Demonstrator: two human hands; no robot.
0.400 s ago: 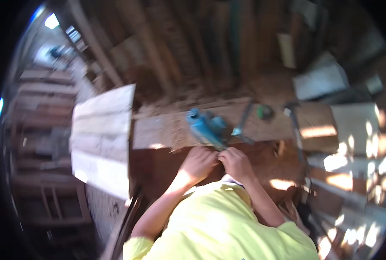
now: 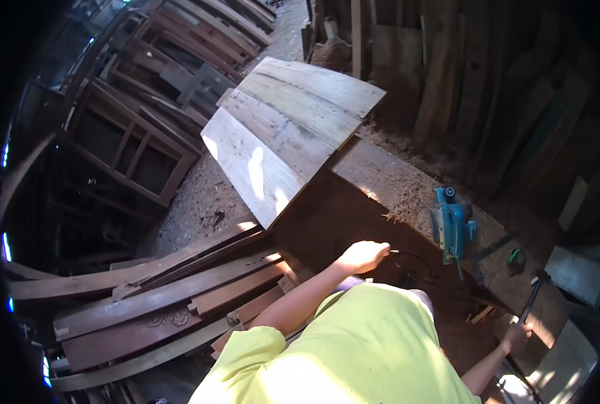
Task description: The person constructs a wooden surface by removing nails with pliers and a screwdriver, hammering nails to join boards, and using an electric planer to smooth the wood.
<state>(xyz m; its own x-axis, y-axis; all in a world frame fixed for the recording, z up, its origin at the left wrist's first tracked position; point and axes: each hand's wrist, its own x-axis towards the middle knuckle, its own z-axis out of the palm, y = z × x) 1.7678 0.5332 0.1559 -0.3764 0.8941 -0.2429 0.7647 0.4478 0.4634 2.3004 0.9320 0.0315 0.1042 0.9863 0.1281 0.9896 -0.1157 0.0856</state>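
The counter (image 2: 374, 165) bore shavings (image 2: 411, 195) and a blue planer (image 2: 453, 229); the left hand (image 2: 364, 257) pinched a small pale piece (image 2: 395, 252) between its fingers, the right hand (image 2: 517, 338) clamped its own on a hammer (image 2: 532, 299).

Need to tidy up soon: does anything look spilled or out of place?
Yes: loose wood shavings lie scattered on the bench beside the blue planer, which looks messy, like debris nobody brushed off.
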